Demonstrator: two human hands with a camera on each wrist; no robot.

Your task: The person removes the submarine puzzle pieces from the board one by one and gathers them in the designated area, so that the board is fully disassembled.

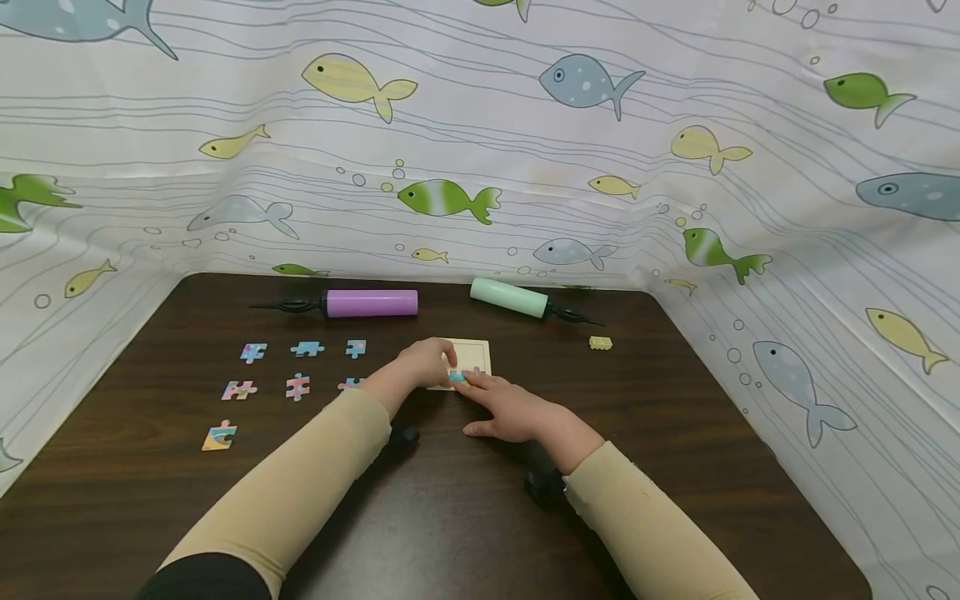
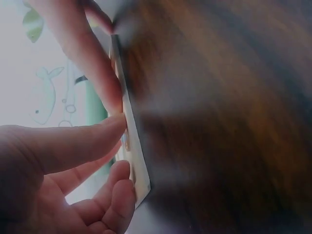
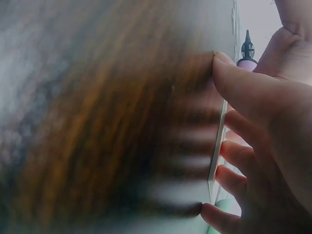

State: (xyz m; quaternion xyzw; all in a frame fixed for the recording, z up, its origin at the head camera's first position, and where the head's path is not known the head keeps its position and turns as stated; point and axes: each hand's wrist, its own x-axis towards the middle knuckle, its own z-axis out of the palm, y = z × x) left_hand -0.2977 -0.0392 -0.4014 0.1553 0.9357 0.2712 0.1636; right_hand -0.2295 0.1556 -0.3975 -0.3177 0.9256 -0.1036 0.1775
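Observation:
A small pale wooden puzzle tray [image 1: 468, 348] lies on the dark table under both hands. Inside its near right part sit a blue jigsaw piece [image 1: 457, 377] and a pinkish piece [image 1: 478, 370]. My left hand [image 1: 423, 363] reaches over the tray's left side, thumb and forefinger bent around the blue piece; the left wrist view shows the thumb [image 2: 97, 141] at the tray's edge, other fingers curled. My right hand [image 1: 513, 410] lies palm down, its fingers extended onto the tray's near edge, a fingertip beside the blue piece. Its thumb touches the table in the right wrist view.
Several loose jigsaw pieces [image 1: 297, 387] lie spread on the left of the table, one partly behind the left forearm. A purple hand pump [image 1: 372, 303] and a mint-green pump [image 1: 510, 297] lie at the back. A yellow toy block [image 1: 600, 342] sits back right.

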